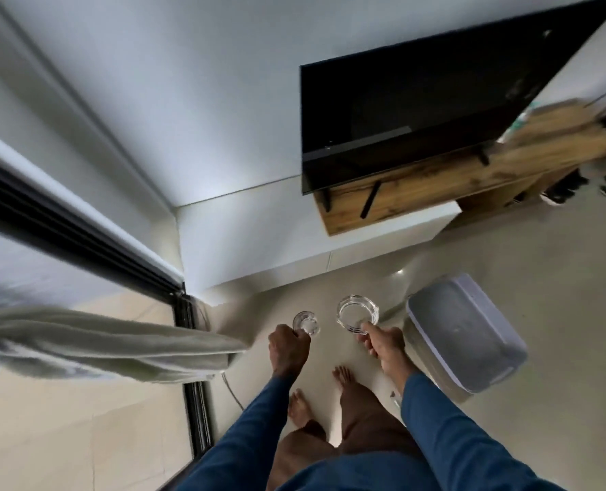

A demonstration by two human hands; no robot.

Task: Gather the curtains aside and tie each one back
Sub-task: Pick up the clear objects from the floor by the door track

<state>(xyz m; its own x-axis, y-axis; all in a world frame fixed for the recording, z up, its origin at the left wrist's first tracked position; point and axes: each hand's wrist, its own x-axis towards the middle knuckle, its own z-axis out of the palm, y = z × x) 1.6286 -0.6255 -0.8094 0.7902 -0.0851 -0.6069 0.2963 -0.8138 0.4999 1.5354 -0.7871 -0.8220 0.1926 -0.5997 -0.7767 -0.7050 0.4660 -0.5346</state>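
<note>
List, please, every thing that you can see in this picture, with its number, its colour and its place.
curtain: one, pale grey-green, bunched at the left
door frame: one, black, left, beside the curtain
television: one, black, upper right
wooden stand: one, brown, under the television
floor: one, beige, shiny
bin: one, grey, lidded, on the floor at the right
shoes: several, dark and light, far right
small glass: one, clear, in the left hand
ashtray: one, clear, in the right hand
left hand: grips the small glass
right hand: holds the ashtray by its rim
sleeves: two, blue
feet: two, bare, on the floor
</note>
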